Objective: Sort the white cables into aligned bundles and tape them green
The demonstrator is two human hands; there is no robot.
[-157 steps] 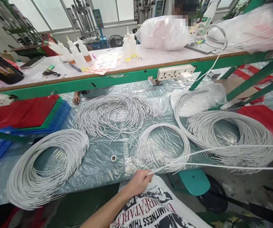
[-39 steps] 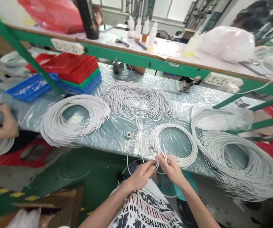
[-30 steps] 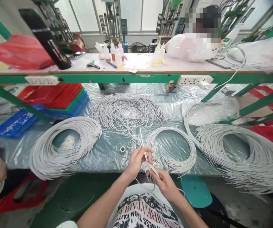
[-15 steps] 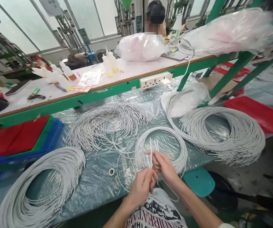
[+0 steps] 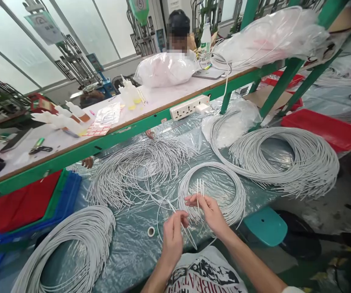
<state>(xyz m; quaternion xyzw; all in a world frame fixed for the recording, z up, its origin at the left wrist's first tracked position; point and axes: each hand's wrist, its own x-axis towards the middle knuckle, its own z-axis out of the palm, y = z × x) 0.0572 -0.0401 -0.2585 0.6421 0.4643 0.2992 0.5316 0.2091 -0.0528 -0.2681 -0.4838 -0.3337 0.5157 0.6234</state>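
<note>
My right hand (image 5: pixel 209 212) pinches a few thin white cable ends (image 5: pixel 199 188) that stand upright above its fingers. My left hand (image 5: pixel 173 235) is closed on another white cable (image 5: pixel 190 239), which slants down to the right between the hands. Both hands hover over the near edge of the table, in front of a small coil of white cable (image 5: pixel 235 191). Loose loops of cable hang from the hands toward my lap.
Bigger coils of white cable lie at the right (image 5: pixel 310 162), lower left (image 5: pixel 71 248) and centre back (image 5: pixel 139 162) on the plastic-covered table (image 5: pixel 132 248). A tape roll (image 5: pixel 151 231) sits near my left hand. Red, green and blue trays (image 5: pixel 25 203) are stacked at left. A green-framed shelf (image 5: pixel 108 138) carries bottles, bags and a power strip (image 5: pixel 189 108); a person sits behind it. A teal stool (image 5: pixel 265 226) stands below.
The hands have drawn slightly apart: my left hand has dropped lower with its cable while my right keeps the upright ends. The view has swung a little to the left.
</note>
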